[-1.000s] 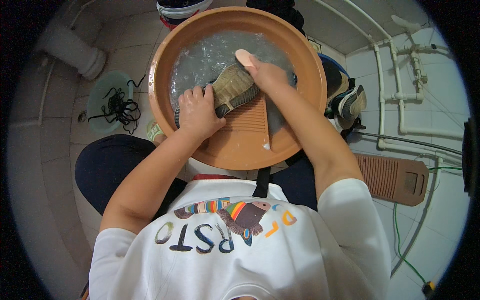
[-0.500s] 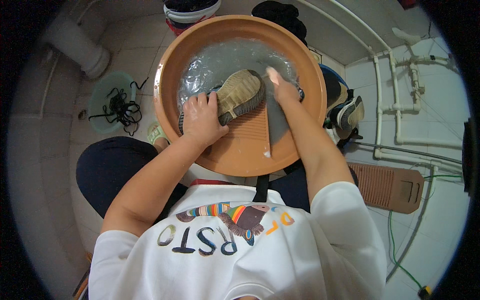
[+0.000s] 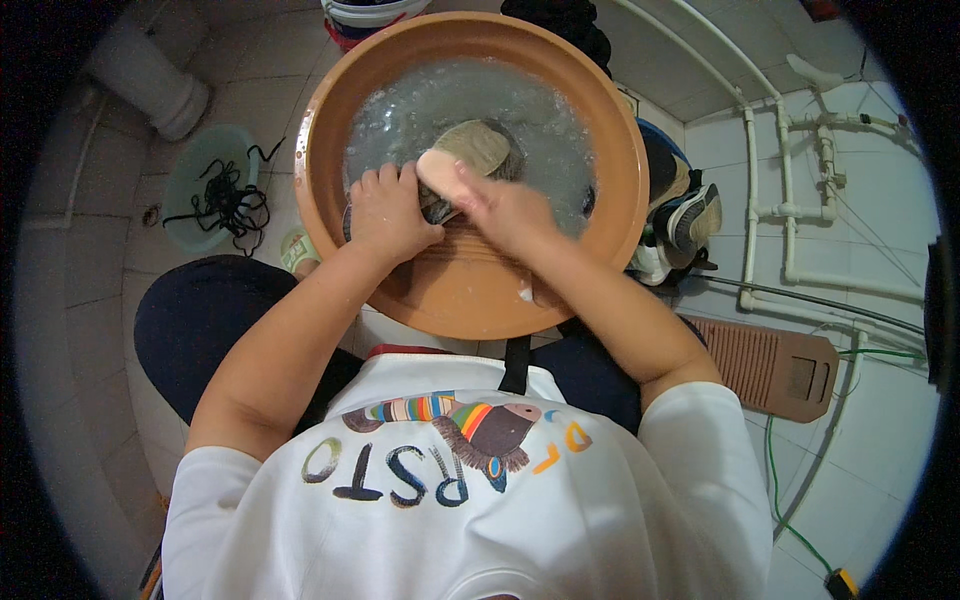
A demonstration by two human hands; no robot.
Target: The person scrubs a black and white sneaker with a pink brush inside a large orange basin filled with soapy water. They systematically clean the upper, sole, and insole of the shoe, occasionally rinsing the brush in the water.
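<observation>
A shoe point(image 3: 472, 146) lies sole-up in the orange basin point(image 3: 440, 312), partly in cloudy, sudsy water point(image 3: 540, 110). My left hand point(image 3: 388, 215) is closed over its left end and holds it against the ridged washboard part point(image 3: 470, 250) of the basin. My right hand point(image 3: 505, 210) grips a pale pink scrub brush point(image 3: 438, 172) with a rounded back, pressed to the middle of the sole. Its bristles are hidden from view, as is the shoe's end under my left hand.
At the left is a pale green bowl point(image 3: 190, 232) with black shoelaces point(image 3: 232, 205). More shoes point(image 3: 690, 215) stand right of the basin. A brown washboard point(image 3: 765, 368) lies at the lower right, near white wall pipes point(image 3: 755, 170) and a green cord point(image 3: 783, 480).
My right hand has come leftward with the brush, from the water at the basin's right onto the shoe sole. My left hand keeps its hold on the shoe. The whole view has shifted slightly.
</observation>
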